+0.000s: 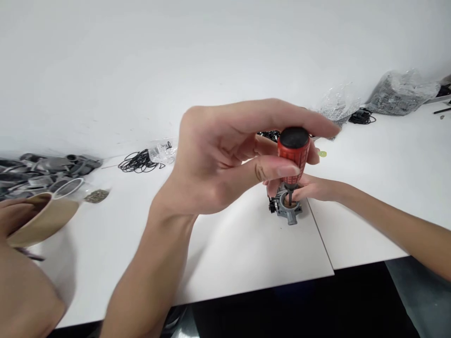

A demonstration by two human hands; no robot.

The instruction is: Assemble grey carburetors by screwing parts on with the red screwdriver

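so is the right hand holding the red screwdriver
No, the left hand grips the red screwdriver; the right hand is at the grey part.

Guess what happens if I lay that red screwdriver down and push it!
The red screwdriver would probably roll, perhaps curving, since its round handle narrows. It may not slip much: the red part looks ridged.

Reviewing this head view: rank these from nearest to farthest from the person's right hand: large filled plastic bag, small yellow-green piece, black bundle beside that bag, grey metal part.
1. Grey metal part: touching the right hand.
2. Small yellow-green piece: just beyond the hand.
3. Black bundle: farther back, to the right.
4. Large filled plastic bag: back right, farthest.
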